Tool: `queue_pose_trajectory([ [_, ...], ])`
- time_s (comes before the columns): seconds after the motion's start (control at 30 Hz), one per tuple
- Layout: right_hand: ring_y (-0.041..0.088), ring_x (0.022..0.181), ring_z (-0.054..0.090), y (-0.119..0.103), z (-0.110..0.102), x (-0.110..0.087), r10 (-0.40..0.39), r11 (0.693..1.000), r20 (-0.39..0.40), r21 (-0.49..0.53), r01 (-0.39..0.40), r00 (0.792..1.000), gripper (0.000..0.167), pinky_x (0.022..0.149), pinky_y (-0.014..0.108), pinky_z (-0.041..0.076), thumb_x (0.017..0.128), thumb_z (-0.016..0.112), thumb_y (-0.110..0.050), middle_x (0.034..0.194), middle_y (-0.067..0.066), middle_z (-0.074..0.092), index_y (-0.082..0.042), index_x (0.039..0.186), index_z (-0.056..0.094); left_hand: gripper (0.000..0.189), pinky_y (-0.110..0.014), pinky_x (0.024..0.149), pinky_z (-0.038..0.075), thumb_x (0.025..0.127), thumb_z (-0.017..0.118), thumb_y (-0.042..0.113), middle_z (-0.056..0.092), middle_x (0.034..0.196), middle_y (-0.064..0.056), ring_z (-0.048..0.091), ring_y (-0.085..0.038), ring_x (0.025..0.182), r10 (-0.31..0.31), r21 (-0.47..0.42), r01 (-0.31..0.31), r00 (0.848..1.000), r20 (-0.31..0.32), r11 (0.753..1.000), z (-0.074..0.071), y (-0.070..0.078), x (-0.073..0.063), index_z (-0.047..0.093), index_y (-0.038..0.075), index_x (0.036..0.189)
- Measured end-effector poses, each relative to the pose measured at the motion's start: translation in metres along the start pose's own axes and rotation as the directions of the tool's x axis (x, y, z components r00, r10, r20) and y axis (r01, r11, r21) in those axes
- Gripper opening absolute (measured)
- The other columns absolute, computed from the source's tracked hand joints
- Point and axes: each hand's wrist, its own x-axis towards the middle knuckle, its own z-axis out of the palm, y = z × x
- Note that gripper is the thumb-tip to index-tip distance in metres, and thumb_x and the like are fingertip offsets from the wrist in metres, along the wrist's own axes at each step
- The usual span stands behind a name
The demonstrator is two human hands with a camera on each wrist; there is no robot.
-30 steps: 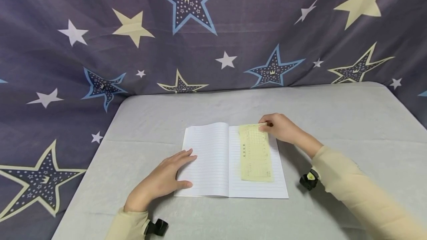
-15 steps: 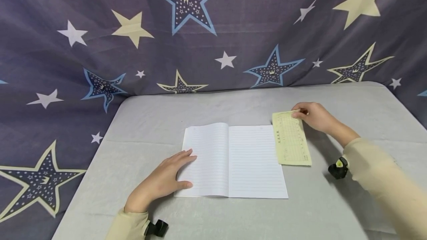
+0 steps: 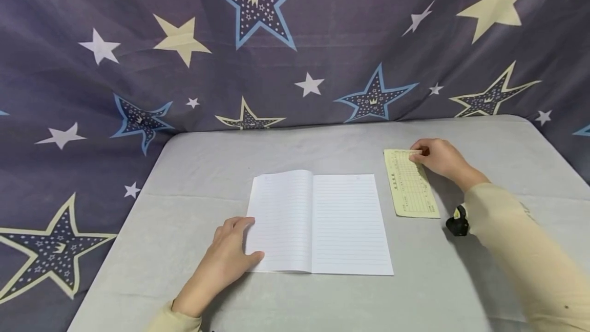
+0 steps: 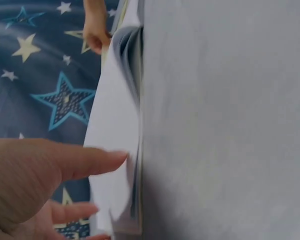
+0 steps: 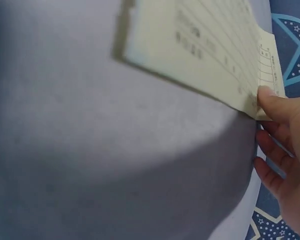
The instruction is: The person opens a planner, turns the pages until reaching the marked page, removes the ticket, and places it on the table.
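A lined notebook (image 3: 348, 229) lies spread on the table, its pages blank apart from the ruling. My left hand (image 3: 226, 255) is at its left edge, fingertips along the page side and thumb over the lower left corner. In the left wrist view the thumb (image 4: 97, 162) stretches over the white page, apart from the other fingers. To the right of the notebook, my right hand (image 3: 442, 158) pinches the top right corner of a pale yellow printed form (image 3: 412, 183). The right wrist view shows the thumb (image 5: 274, 106) pressed on that corner.
The table (image 3: 322, 301) has a pale grey cover. Behind it and on the left hangs a dark cloth (image 3: 276, 76) with a star pattern. A black wrist device (image 3: 458, 222) sits by the right sleeve.
The right hand has carried the yellow form from the notebook's right page to beyond its right edge. The left hand's fingers have drawn back toward the page edge.
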Motion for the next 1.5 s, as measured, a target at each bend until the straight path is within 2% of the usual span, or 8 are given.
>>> queue_pose_trajectory([
  [0.3,0.052,0.118,0.043,-0.009,-0.004,-0.009,0.013,0.989,-0.039,-0.149,-0.019,0.999,0.054,0.094,0.067,0.038,0.094,0.069,-0.020,0.130,0.034,0.045,0.006,0.136,0.049,0.079,-0.062,0.101,0.041,0.075,0.082,0.009,0.037,0.138,-0.036,0.041,-0.054,0.126,-0.088,-0.151,0.083,0.996,-0.027,0.985,0.008,0.003,0.006,0.043,-0.011,0.140],
  [0.5,0.053,0.127,0.038,-0.032,-0.001,-0.033,-0.119,0.985,-0.060,-0.132,0.111,0.991,0.050,0.106,0.067,0.030,0.092,0.070,-0.017,0.136,0.034,0.045,0.006,0.133,0.053,0.082,-0.058,0.103,0.041,0.075,0.082,0.005,0.033,0.138,-0.038,0.044,-0.050,0.125,-0.086,-0.226,0.081,0.996,-0.011,0.971,0.006,-0.002,0.007,0.038,-0.014,0.141],
  [0.83,0.045,0.121,0.053,-0.085,0.035,-0.112,-0.422,0.900,-0.040,-0.141,0.413,0.906,0.056,0.104,0.062,0.039,0.079,0.083,-0.018,0.131,0.027,0.057,0.003,0.127,0.062,0.086,-0.050,0.095,0.046,0.078,0.082,0.004,0.041,0.134,-0.031,0.048,-0.041,0.116,-0.084,-0.405,0.073,0.996,-0.008,0.911,0.003,-0.006,0.012,0.031,-0.013,0.144],
  [1.0,0.040,0.126,0.051,-0.100,0.057,-0.145,-0.465,0.871,0.049,-0.151,0.467,0.884,0.064,0.104,0.057,0.041,0.074,0.087,-0.027,0.137,0.020,0.056,-0.003,0.129,0.064,0.082,-0.045,0.093,0.045,0.082,0.078,0.006,0.043,0.134,-0.027,0.047,-0.036,0.115,-0.117,-0.462,0.101,0.993,-0.006,0.881,0.004,-0.006,0.012,0.030,-0.011,0.146],
  [1.13,0.039,0.129,0.050,-0.103,0.067,-0.154,-0.457,0.871,0.074,-0.168,0.462,0.887,0.067,0.104,0.056,0.042,0.071,0.088,-0.027,0.142,0.017,0.053,-0.003,0.128,0.064,0.070,-0.029,0.076,0.050,0.086,0.074,0.006,0.051,0.122,-0.019,0.056,-0.025,0.096,-0.124,-0.534,0.083,0.991,-0.041,0.841,-0.001,-0.003,0.013,0.038,-0.009,0.144],
  [1.23,0.039,0.129,0.049,-0.103,0.070,-0.155,-0.444,0.879,0.070,-0.159,0.449,0.893,0.068,0.104,0.056,0.041,0.070,0.088,-0.027,0.143,0.017,0.052,-0.002,0.128,0.064,0.051,-0.023,0.065,0.049,0.091,0.071,0.008,0.060,0.103,-0.013,0.058,-0.018,0.080,-0.107,-0.577,0.045,0.991,-0.074,0.816,-0.007,0.004,0.012,0.053,-0.004,0.137],
  [1.33,0.039,0.129,0.049,-0.102,0.073,-0.154,-0.438,0.885,0.066,-0.145,0.443,0.897,0.068,0.104,0.056,0.041,0.070,0.088,-0.027,0.143,0.017,0.052,-0.002,0.129,0.064,0.034,-0.024,0.066,0.050,0.096,0.066,0.013,0.066,0.094,-0.010,0.060,-0.016,0.079,-0.044,-0.601,-0.017,0.995,-0.086,0.799,-0.013,0.017,0.009,0.063,0.001,0.128],
  [1.5,0.038,0.128,0.050,-0.101,0.075,-0.154,-0.440,0.885,0.061,-0.137,0.444,0.896,0.069,0.103,0.055,0.043,0.070,0.088,-0.027,0.143,0.017,0.052,-0.001,0.128,0.064,0.032,-0.031,0.073,0.058,0.104,0.053,0.020,0.071,0.100,-0.012,0.068,-0.020,0.085,0.106,-0.668,-0.083,0.994,-0.005,0.739,-0.010,0.045,0.009,0.064,0.000,0.127],
])
